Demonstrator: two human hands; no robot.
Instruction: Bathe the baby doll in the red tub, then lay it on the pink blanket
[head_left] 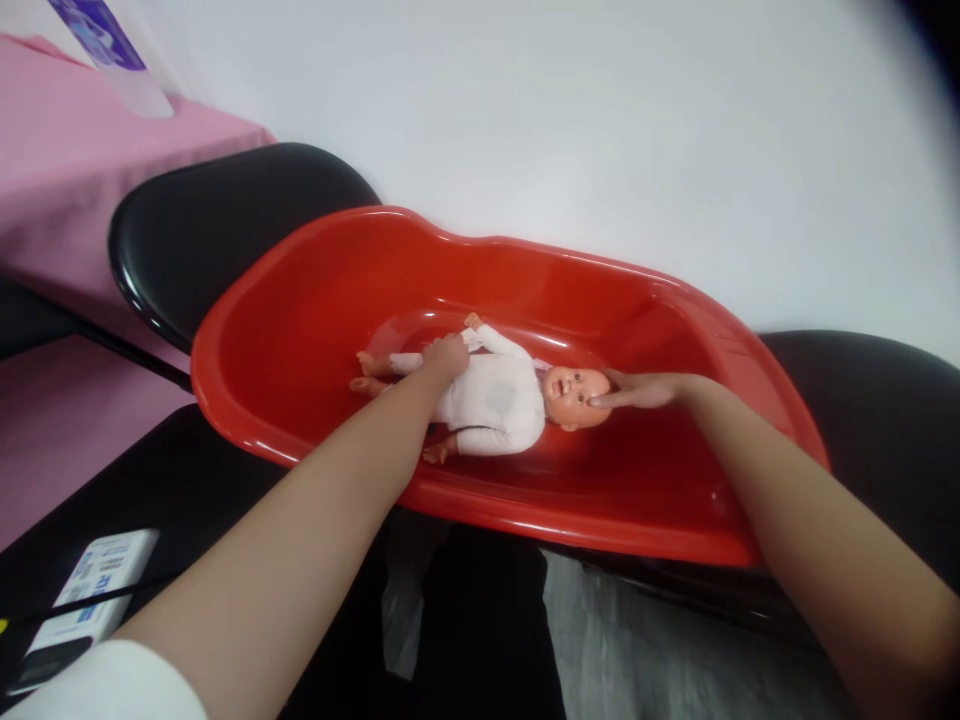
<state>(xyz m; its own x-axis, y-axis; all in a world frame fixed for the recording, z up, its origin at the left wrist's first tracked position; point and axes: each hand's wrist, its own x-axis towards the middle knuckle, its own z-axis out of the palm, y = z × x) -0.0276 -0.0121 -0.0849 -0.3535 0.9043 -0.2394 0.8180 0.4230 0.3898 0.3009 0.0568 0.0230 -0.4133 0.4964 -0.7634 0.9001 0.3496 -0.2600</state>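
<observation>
A baby doll [495,390] in a white long-sleeved top lies face up inside a red baby bathtub [510,520], its head to the right and bare feet to the left. My right hand [649,390] holds the doll's head, thumb on the forehead and the other fingers mostly hidden behind the head. My left hand [447,355] is closed at the doll's lower belly. A bit of white fabric shows beside its fingers; I cannot tell whether it belongs to the doll's clothing or is a separate cloth.
The tub rests across black chairs [247,215] against a white wall [570,120]. A pink-covered table [90,140] with a purple-labelled bottle [112,50] stands at upper left. A white printed packet [97,580] lies at lower left, crossed by a dark strap.
</observation>
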